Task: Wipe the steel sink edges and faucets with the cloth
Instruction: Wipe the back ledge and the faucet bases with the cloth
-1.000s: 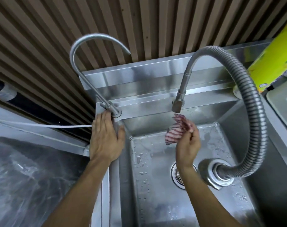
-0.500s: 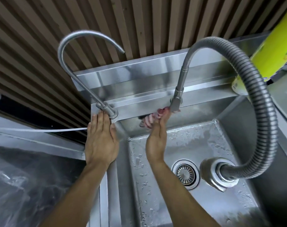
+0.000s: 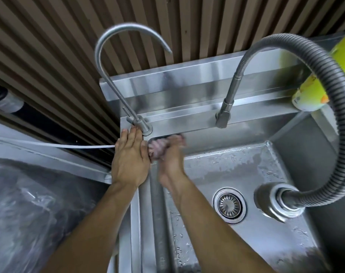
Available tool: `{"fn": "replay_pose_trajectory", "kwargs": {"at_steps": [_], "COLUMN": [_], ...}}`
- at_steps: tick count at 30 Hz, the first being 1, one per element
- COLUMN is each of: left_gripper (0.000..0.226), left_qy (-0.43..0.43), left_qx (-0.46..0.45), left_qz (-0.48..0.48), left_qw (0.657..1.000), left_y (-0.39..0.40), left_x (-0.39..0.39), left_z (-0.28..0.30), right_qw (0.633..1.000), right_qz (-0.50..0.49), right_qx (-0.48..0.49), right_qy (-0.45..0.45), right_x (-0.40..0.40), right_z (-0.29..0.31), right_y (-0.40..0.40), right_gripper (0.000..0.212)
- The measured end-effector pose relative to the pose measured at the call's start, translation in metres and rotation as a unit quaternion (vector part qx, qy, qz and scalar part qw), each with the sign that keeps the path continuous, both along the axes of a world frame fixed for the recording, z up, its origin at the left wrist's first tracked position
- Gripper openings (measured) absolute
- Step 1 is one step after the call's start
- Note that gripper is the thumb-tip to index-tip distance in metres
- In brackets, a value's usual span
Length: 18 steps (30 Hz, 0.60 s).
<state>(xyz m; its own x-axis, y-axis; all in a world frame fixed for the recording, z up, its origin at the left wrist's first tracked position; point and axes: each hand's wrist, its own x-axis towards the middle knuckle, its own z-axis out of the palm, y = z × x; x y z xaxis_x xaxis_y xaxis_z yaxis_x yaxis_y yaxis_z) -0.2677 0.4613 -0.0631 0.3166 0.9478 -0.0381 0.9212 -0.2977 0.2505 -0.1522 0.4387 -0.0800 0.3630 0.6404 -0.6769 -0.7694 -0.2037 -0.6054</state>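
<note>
We see the left hand [image 3: 129, 160] lying flat, fingers straight and together, on the steel sink [image 3: 236, 170] rim, fingertips touching the base of the gooseneck faucet [image 3: 142, 127]. Just beside that base, the right hand [image 3: 170, 160] grips the bunched cloth [image 3: 158, 147] against the basin's back corner. The corrugated hose faucet [image 3: 325, 79] arches well apart from it.

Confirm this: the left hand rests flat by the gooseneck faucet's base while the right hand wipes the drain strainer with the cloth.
Not the drain strainer. In the head view, the right hand presses the cloth into the sink's back-left corner, beside the left hand by the gooseneck faucet.
</note>
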Motion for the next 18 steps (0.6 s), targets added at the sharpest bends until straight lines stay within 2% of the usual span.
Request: {"fn": "replay_pose_trajectory", "kwargs": {"at_steps": [2, 4, 8, 15, 16, 18], "left_gripper": [0.052, 0.051, 0.052, 0.053, 0.053, 0.053], "left_qy": [-0.012, -0.023, -0.029, -0.023, -0.023, -0.02], "left_qx": [-0.005, 0.005, 0.014, 0.019, 0.021, 0.02], "left_qz": [-0.009, -0.013, -0.009, -0.01, -0.009, -0.008], "left_qw": [1.0, 1.0, 0.999, 1.0, 0.999, 1.0], "left_y": [0.0, -0.001, -0.001, 0.0, 0.001, 0.001], "left_x": [-0.004, -0.005, -0.001, -0.003, -0.002, -0.002], "left_z": [0.002, 0.002, 0.0, -0.005, -0.005, -0.003], "right_qw": [0.992, 0.981, 0.958, 0.928, 0.926, 0.926], "right_qz": [0.121, 0.185, 0.268, 0.345, 0.345, 0.33], "right_qx": [-0.022, -0.057, -0.032, -0.111, -0.117, -0.109], "right_qy": [0.029, 0.014, -0.099, -0.086, -0.099, -0.147], "right_x": [-0.011, 0.001, -0.015, -0.055, -0.059, -0.06], "right_z": [0.002, 0.002, -0.007, -0.035, -0.04, -0.045], "right_y": [0.004, 0.0, -0.021, -0.155, -0.16, -0.138], "right_gripper": [0.033, 0.037, 0.047, 0.041, 0.041, 0.055]}}
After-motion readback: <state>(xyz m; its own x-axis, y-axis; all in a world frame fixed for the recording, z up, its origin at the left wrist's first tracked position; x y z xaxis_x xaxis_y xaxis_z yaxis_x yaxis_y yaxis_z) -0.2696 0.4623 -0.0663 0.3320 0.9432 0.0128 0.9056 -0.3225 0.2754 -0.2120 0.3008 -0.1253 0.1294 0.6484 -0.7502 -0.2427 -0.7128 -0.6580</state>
